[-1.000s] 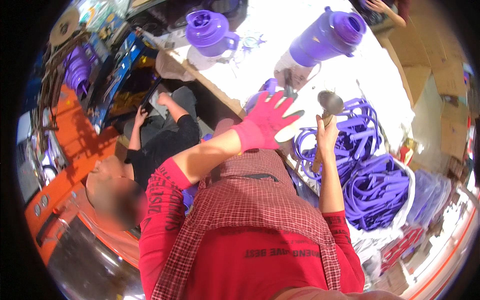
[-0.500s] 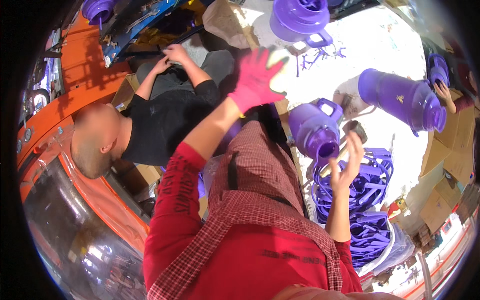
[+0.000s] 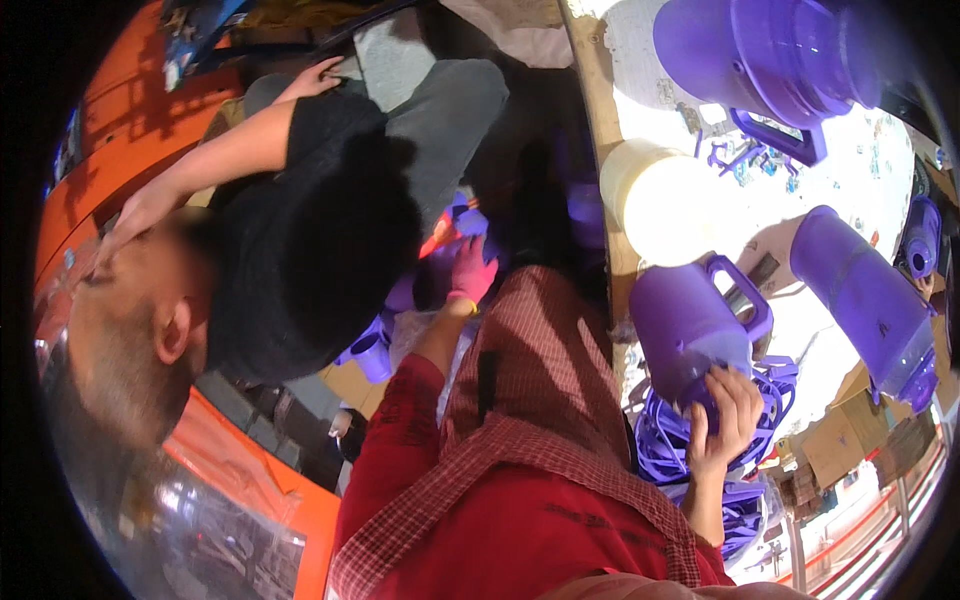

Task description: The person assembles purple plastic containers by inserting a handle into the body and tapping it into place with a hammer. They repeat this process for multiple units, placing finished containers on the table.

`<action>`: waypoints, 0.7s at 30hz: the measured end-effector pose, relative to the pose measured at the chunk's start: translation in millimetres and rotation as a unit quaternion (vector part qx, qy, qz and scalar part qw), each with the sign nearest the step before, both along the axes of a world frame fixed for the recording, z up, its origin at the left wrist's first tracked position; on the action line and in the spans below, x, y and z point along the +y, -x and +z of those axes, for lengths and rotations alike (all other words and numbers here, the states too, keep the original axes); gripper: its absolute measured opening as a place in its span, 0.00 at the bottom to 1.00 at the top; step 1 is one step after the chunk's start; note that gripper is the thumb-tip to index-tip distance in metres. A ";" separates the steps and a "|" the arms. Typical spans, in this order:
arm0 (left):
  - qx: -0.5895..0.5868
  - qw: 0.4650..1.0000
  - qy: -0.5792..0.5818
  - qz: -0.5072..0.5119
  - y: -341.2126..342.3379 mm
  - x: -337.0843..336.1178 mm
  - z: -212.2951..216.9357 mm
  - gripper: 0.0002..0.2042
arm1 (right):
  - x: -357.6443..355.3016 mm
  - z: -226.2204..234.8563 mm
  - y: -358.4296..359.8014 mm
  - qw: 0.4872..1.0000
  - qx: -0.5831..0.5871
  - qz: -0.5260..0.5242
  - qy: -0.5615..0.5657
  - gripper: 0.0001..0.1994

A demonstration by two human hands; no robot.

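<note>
My left hand (image 3: 472,272), in a pink glove, reaches down beside the table among purple plastic pieces (image 3: 466,218) in shadow. Its fingertips are too dim to show whether they grip one. On the table's near side, a purple jug (image 3: 680,310) with a loop handle lies tilted, its neck toward me. My bare right hand (image 3: 728,415) curls its fingers over that neck. Beyond the jug, a cream round container (image 3: 650,200) stands at the table's edge, washed out by sunlight.
Close on my left sits a person in black (image 3: 310,220). Purple handles (image 3: 668,440) fill a pile below the jug. Two larger purple jugs (image 3: 745,55) (image 3: 865,300) lie farther along the white tabletop (image 3: 770,225). At far right, someone's hand touches another purple piece (image 3: 921,235).
My left hand has dropped from in front of the cream container to below the table's edge. My right hand, raised and open before, now rests on the jug's neck. The seated person's arm has lifted.
</note>
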State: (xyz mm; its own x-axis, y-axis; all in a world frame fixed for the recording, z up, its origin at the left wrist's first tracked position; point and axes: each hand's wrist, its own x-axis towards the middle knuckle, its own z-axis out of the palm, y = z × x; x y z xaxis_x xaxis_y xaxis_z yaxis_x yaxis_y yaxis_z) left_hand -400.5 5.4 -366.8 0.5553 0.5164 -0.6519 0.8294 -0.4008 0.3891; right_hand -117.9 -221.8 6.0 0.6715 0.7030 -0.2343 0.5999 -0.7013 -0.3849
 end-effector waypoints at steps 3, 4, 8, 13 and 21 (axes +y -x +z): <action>0.222 0.968 0.005 -0.116 57.3 -45.6 -111.7 0.36 | -5.7 1.4 2.2 1.000 -0.001 0.001 0.019 0.16; 0.243 0.960 -0.030 -0.133 68.9 -55.2 -145.4 0.32 | -7.3 2.0 3.6 1.000 -0.008 -0.003 0.024 0.16; 0.284 0.596 -0.591 -0.464 91.3 -65.6 -219.8 0.28 | -8.3 1.6 9.3 0.999 -0.022 -0.029 0.023 0.16; 0.187 0.956 -0.020 -0.225 78.9 -27.1 -148.6 0.27 | 1.5 -1.9 5.9 0.999 -0.026 -0.024 0.000 0.13; -0.067 0.974 0.126 0.174 16.2 71.2 180.8 0.26 | 46.0 52.2 30.2 0.968 0.003 0.155 -0.198 0.21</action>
